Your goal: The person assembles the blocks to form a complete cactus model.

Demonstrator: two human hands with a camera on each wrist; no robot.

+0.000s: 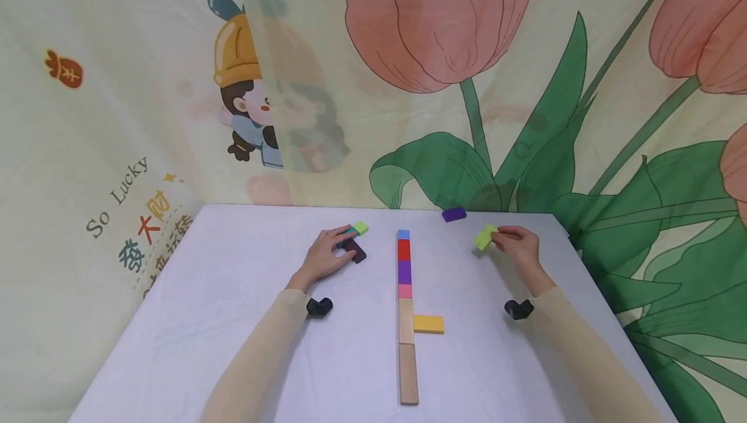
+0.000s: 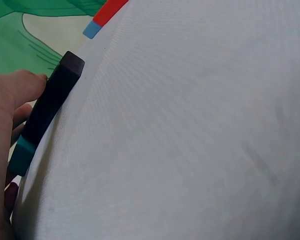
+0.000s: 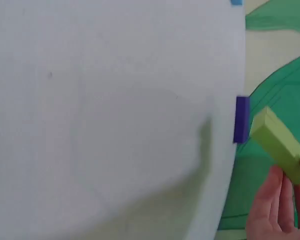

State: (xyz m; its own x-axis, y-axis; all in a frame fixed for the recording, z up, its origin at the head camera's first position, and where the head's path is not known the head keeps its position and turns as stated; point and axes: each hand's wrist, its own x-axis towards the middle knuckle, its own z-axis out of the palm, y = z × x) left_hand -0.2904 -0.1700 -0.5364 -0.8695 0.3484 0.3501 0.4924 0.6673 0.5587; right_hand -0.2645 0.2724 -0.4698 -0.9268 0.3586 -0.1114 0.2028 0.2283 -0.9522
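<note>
A person in beige sleeves (image 1: 248,361) works with both hands over a white-covered desk (image 1: 163,319). Toward the far right corner, the right hand (image 1: 519,250) pinches a light green rectangular block (image 1: 485,237) between thumb and fingers, raised above the desk. Toward the far left corner, the left hand (image 1: 323,254) lies with its thumb against a near-black rectangular block (image 1: 356,253) and its fingers over a teal block (image 2: 22,156); whether it grips them or merely touches them cannot be told. A bright green block (image 1: 362,228) sits just beyond the fingertips. Between the hands, a straight row runs from near the far edge toward the near edge: a light blue block (image 1: 403,234), a red block (image 1: 404,250), a purple block (image 1: 404,272), a pink block (image 1: 405,290) and two long wood-coloured blocks (image 1: 408,374), end to end. A yellow rectangular block (image 1: 428,324) juts toward the right edge from the farther of these two. A deep purple rectangular block (image 1: 454,215) lies at the far edge, before a cloth backdrop (image 1: 146,14) printed with pink tulips (image 1: 449,21)
</note>
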